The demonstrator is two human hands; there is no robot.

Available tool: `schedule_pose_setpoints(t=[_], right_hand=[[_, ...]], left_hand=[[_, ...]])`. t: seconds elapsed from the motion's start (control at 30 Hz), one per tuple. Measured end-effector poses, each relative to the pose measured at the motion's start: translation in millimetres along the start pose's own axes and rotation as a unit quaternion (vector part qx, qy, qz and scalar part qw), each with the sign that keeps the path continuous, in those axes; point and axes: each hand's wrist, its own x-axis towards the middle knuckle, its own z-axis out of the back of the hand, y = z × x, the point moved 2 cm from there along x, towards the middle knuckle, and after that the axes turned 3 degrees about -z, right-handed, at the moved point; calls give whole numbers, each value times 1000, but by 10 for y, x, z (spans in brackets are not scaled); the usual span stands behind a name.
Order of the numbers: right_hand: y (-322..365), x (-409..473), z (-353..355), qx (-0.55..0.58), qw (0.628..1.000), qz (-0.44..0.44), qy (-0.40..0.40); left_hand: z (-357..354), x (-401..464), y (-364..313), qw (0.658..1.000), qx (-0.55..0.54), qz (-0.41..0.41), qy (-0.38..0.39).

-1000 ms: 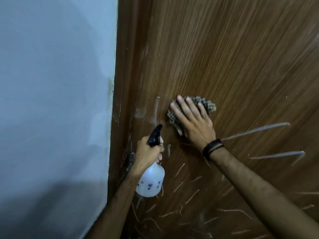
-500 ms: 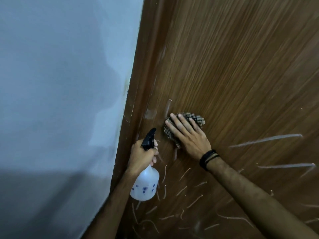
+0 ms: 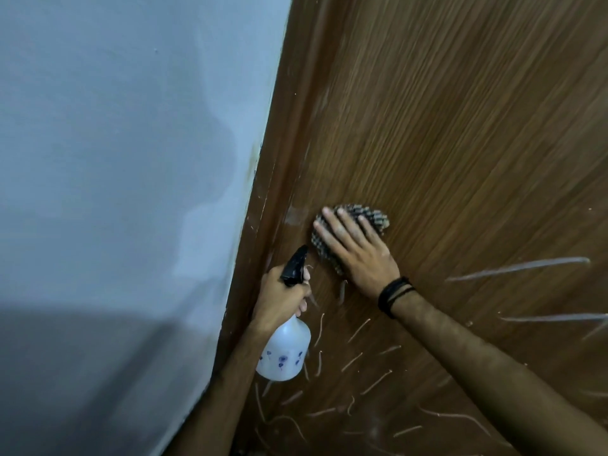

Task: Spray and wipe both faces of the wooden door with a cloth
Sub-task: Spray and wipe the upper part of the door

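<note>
We are facing a tall brown wooden door (image 3: 460, 126) with fine straight grain running along its length; its smooth face is filling the right-hand part of the view and is carrying pale, thin scratch-like streaks (image 3: 516, 267) low down and to the right, some long and straight, others short and curled. A small whitish smudge (image 3: 293, 215) is sitting near the door's left edge, just beside the cloth. To the left, a plain pale blue-grey painted wall (image 3: 115, 159) is meeting the dark brown door frame (image 3: 263, 232), its matte surface turning to deep shadow toward the bottom.

We are pressing our right hand (image 3: 358, 251) flat on a bunched checkered cloth in dark and cream weave (image 3: 371, 217), holding it against the door face just right of the smudge. The fingers (image 3: 332, 222) are lying straight and slightly spread over the cloth, not curled round it, and the bumpy woven fabric is showing beyond the fingertips and below the thumb side. A stack of thin black cord bracelets (image 3: 393, 296) is circling that wrist.

Our left hand (image 3: 281, 301) is gripping the neck of a small rounded translucent white plastic spray bottle with little blue printed marks (image 3: 284, 353), its fingers curled tightly round it. The bottle is hanging below the fist close to the door's lower left, and its black angular trigger nozzle (image 3: 295, 265) is pointing up toward the cloth, near it but apart.
</note>
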Motion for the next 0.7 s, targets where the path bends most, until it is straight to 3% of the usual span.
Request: schedule_pose_setpoints(t=[0.1, 0.27, 0.33, 0.53, 0.63, 0.7], right_hand=[[-8, 77, 24, 3, 999, 31, 20], [-189, 718, 202, 3, 993, -90, -73], [-119, 766, 162, 6, 991, -100, -89], [432, 256, -232, -26, 995, 96, 13], [432, 251, -222, -26, 995, 89, 30], [256, 461, -109, -37, 999, 29, 2]], left_hand=[[62, 5, 17, 1000, 2, 8, -7], [93, 23, -28, 1000, 3, 1, -22], [104, 32, -30, 1000, 3, 2, -29], [174, 2, 62, 999, -6, 24, -32], [236, -49, 104, 999, -4, 27, -38], [282, -40, 115, 999, -10, 26, -46]])
